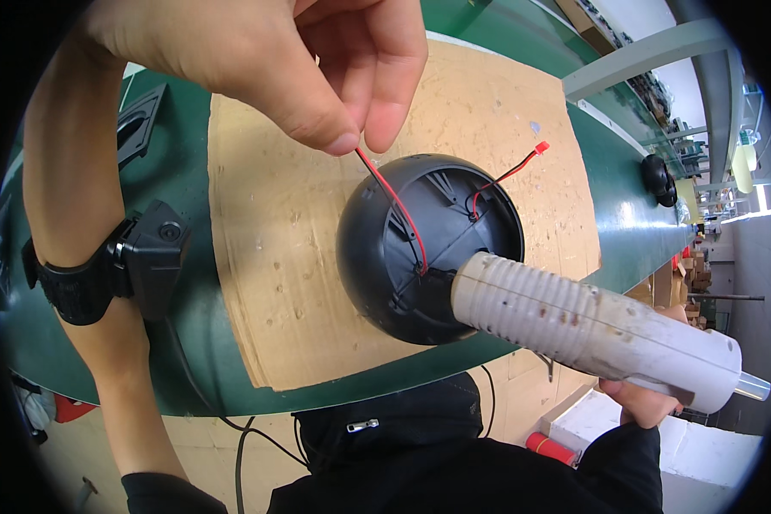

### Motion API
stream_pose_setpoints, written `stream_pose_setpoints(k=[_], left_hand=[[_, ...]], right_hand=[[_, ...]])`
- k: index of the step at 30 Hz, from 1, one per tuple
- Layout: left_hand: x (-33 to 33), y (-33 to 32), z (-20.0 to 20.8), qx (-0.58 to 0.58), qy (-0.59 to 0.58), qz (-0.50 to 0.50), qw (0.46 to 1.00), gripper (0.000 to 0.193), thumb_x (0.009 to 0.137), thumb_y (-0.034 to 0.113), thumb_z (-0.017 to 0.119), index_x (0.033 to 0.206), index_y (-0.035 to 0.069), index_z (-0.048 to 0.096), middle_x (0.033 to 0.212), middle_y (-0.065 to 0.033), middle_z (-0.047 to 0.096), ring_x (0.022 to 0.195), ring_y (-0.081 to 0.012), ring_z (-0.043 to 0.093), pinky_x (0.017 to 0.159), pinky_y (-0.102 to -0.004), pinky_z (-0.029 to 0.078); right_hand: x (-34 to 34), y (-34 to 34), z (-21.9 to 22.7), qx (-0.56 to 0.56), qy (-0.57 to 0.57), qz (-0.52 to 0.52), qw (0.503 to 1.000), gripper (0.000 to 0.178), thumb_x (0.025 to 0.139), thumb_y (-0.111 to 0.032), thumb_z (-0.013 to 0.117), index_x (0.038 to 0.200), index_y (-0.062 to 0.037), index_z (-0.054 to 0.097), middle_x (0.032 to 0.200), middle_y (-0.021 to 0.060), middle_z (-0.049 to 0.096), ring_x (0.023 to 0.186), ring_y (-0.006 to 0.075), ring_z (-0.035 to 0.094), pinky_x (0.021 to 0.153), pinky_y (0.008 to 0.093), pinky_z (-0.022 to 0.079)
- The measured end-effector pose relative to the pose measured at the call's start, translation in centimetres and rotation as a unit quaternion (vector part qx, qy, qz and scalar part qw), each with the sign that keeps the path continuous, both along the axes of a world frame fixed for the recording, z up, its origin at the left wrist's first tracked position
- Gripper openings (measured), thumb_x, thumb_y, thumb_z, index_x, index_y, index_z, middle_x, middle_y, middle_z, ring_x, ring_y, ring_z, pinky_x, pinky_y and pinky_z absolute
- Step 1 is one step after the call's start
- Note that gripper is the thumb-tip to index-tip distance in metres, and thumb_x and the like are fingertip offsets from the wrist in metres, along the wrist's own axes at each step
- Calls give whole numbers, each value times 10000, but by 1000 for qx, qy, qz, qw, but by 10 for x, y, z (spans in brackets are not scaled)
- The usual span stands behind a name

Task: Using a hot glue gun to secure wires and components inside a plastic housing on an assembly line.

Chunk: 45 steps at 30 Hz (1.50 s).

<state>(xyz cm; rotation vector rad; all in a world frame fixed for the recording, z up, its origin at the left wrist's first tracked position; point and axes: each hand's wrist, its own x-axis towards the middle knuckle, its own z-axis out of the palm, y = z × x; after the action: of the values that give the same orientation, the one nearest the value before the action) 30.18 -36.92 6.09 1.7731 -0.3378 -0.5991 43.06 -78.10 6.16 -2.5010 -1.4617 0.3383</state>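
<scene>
My left hand (257, 60) pinches the end of a red-and-black wire (394, 201) between thumb and forefinger, pulling it up out of a round black plastic shell (364, 257). The shell lies with its hollow side up. A second wire pair inside it ends in a small red connector (541, 148) that sticks out over the far right rim. My right hand (647, 403) grips a white glue gun (574, 321), mostly hidden behind its body. Its tip is down inside the shell close to where the held wire enters; a clear glue stick (752, 385) juts from its back.
Under the shell lies a worn cardboard sheet (274, 308) on a green table (193, 360). A black flat part (139, 124) rests at the left. Another black round part (658, 180) stands at the far right, near a grey metal frame (642, 60). A dark cable (188, 368) hangs from my left wrist device.
</scene>
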Motion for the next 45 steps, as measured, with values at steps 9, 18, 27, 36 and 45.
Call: stream_pose_setpoints(k=[9, 18, 27, 36, 45], left_hand=[[12, -9, 3, 19, -71, -4, 997, 190, 897, -11, 657, 1064, -76, 719, 864, -86, 730, 768, -92, 664, 721, -221, 557], [-3, -28, 15, 45, -97, 55, 993, 280, 882, 70, 708, 1123, -65, 662, 890, -78, 683, 851, -108, 635, 735, -233, 538], [-18, -54, 21, 256, -217, 221, 916, 346, 870, 169, 753, 1156, -10, 676, 1003, -86, 700, 954, -142, 644, 763, -260, 551], [-27, -18, 17, 301, -303, 246, 870, 340, 837, 237, 706, 1102, 29, 658, 1032, -58, 660, 966, -165, 646, 821, -300, 505], [-72, -56, 31, 377, -165, 254, 875, 273, 862, 150, 710, 1077, -15, 684, 926, -116, 735, 775, -203, 720, 663, -298, 556]], right_hand=[[-14, -2, -5, 260, -51, -88, 960, 469, 627, -332, 830, 988, -49, 733, 875, 122, 710, 733, 266, 670, 671, 404, 503], [15, -60, 3, 200, 191, -256, 926, 810, 722, -612, 784, 1270, -60, 558, 1264, 149, 615, 1050, 281, 610, 851, 415, 495], [-3, -24, -9, 138, 81, -192, 968, 770, 466, -256, 942, 1150, -48, 656, 1058, 100, 674, 935, 267, 648, 855, 395, 506], [25, -4, -36, 296, 493, -114, 811, 530, 873, -305, 700, 1188, 91, 542, 1005, 273, 674, 959, 474, 698, 507, 361, 629], [106, -32, -66, 174, 362, -192, 895, 314, 988, -142, 628, 1234, 26, 528, 1005, 150, 696, 805, 226, 727, 537, 289, 567]])
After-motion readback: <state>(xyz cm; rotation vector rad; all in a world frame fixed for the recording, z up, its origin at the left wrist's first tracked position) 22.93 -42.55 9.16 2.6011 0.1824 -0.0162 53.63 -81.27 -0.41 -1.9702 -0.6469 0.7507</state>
